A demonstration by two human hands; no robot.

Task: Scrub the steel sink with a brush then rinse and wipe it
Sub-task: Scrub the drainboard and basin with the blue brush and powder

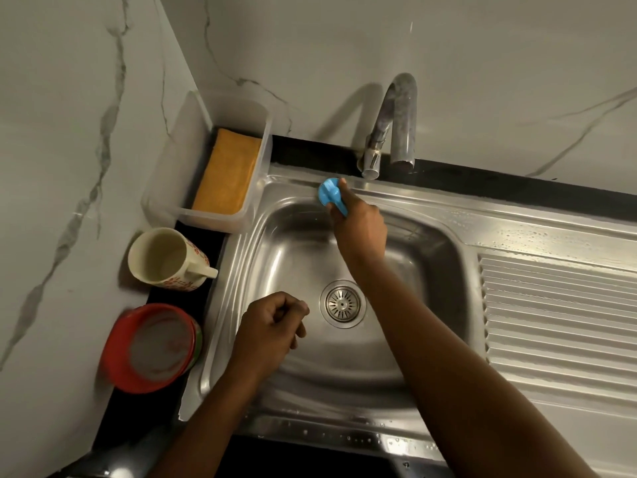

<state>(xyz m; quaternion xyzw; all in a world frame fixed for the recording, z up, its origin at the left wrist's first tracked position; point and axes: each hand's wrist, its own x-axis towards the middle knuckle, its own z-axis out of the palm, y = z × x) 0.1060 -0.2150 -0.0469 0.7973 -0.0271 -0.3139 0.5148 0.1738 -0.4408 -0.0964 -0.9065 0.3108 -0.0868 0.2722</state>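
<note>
The steel sink (296, 243) fills the middle of the view, with its round drain strainer (342, 303) near the centre of the basin. My right hand (362, 229) grips a blue brush (330, 194) and holds it against the sink's back rim, just below the tap. My left hand (272, 326) hovers over the basin's left side with fingers curled, holding nothing. The brush's bristles are hidden under its blue top.
A grey tap (396, 122) arches over the back rim. A clear plastic tub (172, 205) with an orange cloth (227, 174) stands at the back left. A cream mug (165, 258) and a red bowl (148, 346) sit left of the sink. A ribbed drainboard (558, 312) lies to the right.
</note>
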